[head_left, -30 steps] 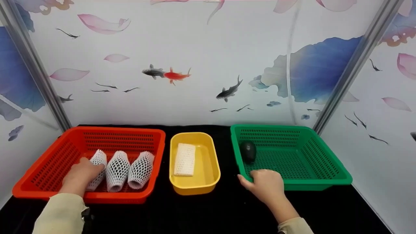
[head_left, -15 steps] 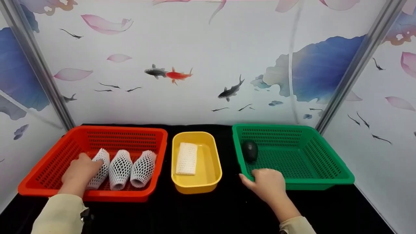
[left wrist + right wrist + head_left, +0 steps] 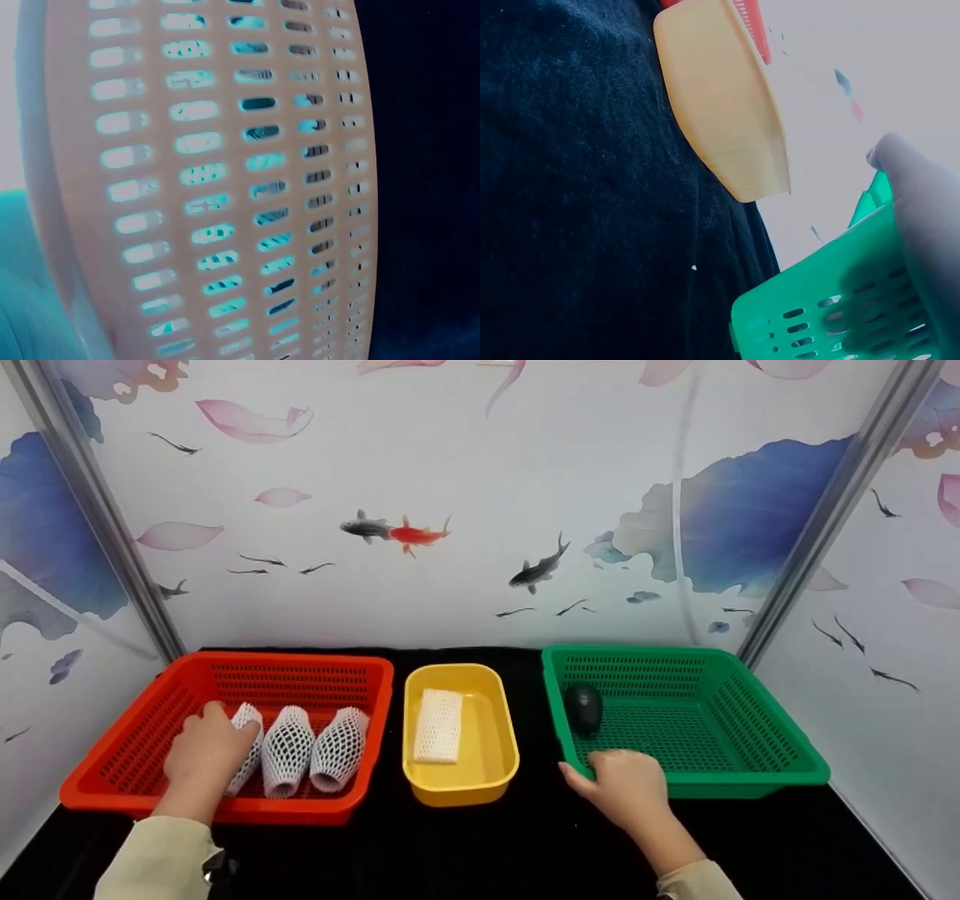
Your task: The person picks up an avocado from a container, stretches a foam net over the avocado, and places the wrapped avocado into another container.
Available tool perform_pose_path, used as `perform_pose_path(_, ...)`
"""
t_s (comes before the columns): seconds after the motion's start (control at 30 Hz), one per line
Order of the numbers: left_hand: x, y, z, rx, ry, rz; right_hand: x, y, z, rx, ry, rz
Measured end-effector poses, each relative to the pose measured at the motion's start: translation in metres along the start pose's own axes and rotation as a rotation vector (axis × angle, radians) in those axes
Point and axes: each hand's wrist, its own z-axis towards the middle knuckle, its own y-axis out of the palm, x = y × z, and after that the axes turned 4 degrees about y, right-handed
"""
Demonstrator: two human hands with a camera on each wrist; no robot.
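Observation:
My left hand (image 3: 206, 754) reaches into the red basket (image 3: 255, 810) and grips the leftmost foam fruit net (image 3: 246, 772), thumb over its upper part; the other fingers are largely hidden. Two more bulging foam nets, a middle one (image 3: 288, 750) and a right one (image 3: 340, 748), lie beside it, with something dark showing through their mesh. My right hand (image 3: 630, 787) holds the near left corner of the green basket (image 3: 742, 780). In the right wrist view its thumb (image 3: 922, 202) lies along the basket's outside. A dark, smooth, oval fruit (image 3: 584, 709) rests inside against the left wall.
Between the baskets stands a yellow tub (image 3: 461, 795) with a flat white foam net (image 3: 438, 727) in it. Black cloth (image 3: 480, 855) covers the table. Printed panels (image 3: 450, 607) close off the back and sides. The red basket's slotted wall (image 3: 225, 180) fills the left wrist view.
The whole head view has drifted slightly, so everything sits further right. My left hand has edged a little farther into the red basket at the same net. My right hand keeps its hold.

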Motion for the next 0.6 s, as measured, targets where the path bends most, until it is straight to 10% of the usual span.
perform_pose_path(0.6, 0.036, 0.007, -0.016, 0.117, 0.076, -0.026, -0.001, -0.013, 0.003, -0.169, 0.024, 0.088)
